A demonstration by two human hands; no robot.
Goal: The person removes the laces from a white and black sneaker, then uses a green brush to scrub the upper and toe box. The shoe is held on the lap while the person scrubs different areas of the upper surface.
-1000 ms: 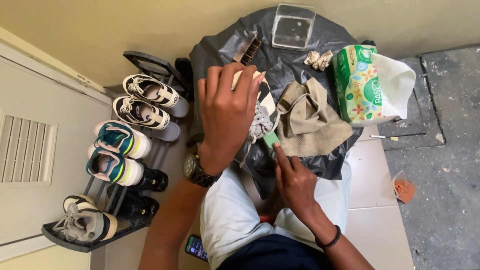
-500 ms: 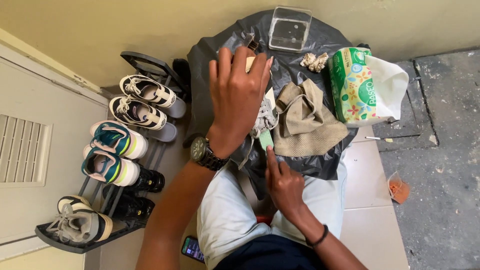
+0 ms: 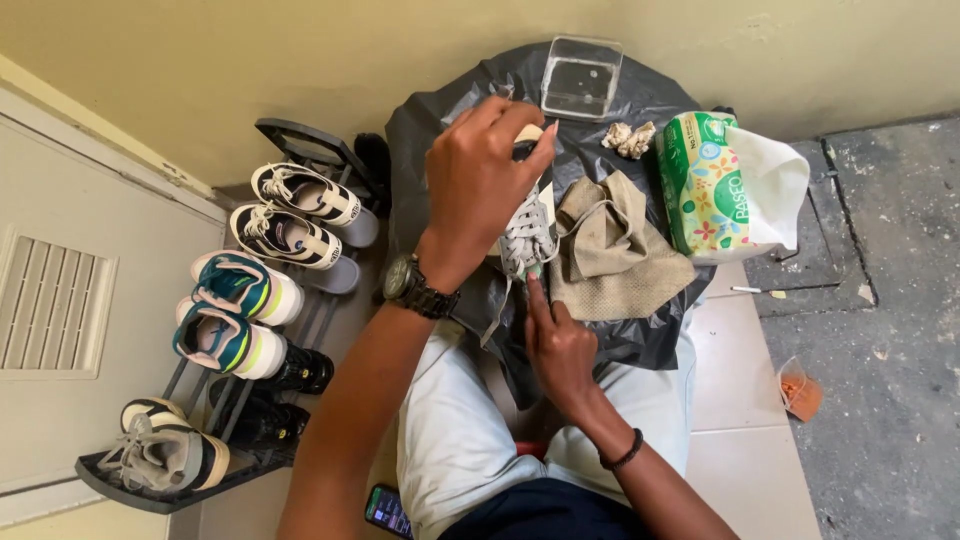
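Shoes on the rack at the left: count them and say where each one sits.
6 seen. White-and-black pair at the far end, teal-and-white pair mid-rack, grey shoe nearest, black shoe beside the teal pair. Lower tiers may hide more.

**Yellow wall, tiled floor, a shoe rack by the door**

A pale yellow wall [image 3: 250, 60] runs across the top. On the left stands a cream door [image 3: 60, 300] with a louvred vent [image 3: 50, 305]. Beside it, a dark shoe rack [image 3: 300, 140] carries several pairs of sneakers. Pale floor tiles [image 3: 730, 380] give way to rough grey concrete [image 3: 890, 300] at the right. The light is soft and even.
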